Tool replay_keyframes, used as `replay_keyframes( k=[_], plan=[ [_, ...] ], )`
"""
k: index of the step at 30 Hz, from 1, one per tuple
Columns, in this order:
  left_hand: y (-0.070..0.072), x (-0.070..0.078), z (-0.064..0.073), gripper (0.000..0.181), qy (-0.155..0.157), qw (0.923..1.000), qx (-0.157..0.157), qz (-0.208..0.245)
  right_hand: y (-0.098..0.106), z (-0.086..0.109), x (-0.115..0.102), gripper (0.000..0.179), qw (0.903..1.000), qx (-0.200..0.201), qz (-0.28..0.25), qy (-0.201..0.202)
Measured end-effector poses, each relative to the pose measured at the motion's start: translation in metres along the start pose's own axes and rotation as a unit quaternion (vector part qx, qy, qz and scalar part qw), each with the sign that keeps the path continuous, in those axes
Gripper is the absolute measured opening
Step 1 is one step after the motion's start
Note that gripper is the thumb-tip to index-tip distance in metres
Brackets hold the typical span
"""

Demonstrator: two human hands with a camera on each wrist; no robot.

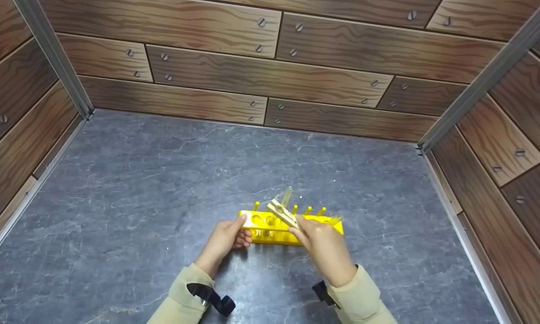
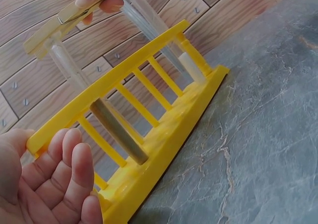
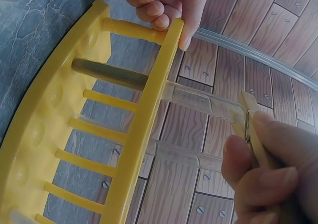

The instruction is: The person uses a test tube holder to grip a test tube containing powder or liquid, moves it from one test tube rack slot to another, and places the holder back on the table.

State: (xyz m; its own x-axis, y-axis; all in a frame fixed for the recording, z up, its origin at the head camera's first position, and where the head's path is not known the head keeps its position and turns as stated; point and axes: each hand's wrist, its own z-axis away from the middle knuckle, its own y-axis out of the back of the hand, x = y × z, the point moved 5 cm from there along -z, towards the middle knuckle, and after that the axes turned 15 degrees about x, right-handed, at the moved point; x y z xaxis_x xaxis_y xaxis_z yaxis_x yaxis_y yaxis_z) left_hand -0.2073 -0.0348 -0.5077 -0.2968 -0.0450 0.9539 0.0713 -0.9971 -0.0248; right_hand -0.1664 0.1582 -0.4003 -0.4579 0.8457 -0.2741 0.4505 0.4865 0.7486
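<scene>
A yellow test tube rack (image 1: 276,243) stands on the grey floor, its top plate gripped at the left end by my left hand (image 1: 225,236), with the thumb on top. My right hand (image 1: 326,238) holds a wooden test tube clamp (image 1: 282,213) above the rack. The clamp's jaws are around the upper part of a clear test tube (image 3: 198,101) that passes down through the rack. Brownish-green contents (image 3: 112,75) fill this tube's lower part. Another clear test tube (image 3: 184,155) stands in the rack beside it.
More clear tubes (image 2: 149,25) stand at the rack's far end in the left wrist view. Short yellow pegs (image 1: 309,209) rise along its back. Wood-patterned walls (image 1: 207,67) with metal corner strips (image 1: 472,83) enclose the marbled grey surface (image 1: 162,171).
</scene>
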Motion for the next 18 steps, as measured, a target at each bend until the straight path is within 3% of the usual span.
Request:
replay_keyframes(
  k=[5, 18],
  plan=[
    [-0.0005, -0.0101, -0.0089, 0.046, -0.01, 0.9999, 0.008, 0.001, -0.0011, -0.0001, 0.0, 0.015, 1.0, -0.001, -0.008, -0.004],
    [-0.001, -0.012, -0.0103, 0.045, -0.021, 0.9996, 0.016, 0.0, -0.0028, 0.001, 0.0007, 0.015, 0.9997, -0.015, -0.013, -0.01]
  ],
)
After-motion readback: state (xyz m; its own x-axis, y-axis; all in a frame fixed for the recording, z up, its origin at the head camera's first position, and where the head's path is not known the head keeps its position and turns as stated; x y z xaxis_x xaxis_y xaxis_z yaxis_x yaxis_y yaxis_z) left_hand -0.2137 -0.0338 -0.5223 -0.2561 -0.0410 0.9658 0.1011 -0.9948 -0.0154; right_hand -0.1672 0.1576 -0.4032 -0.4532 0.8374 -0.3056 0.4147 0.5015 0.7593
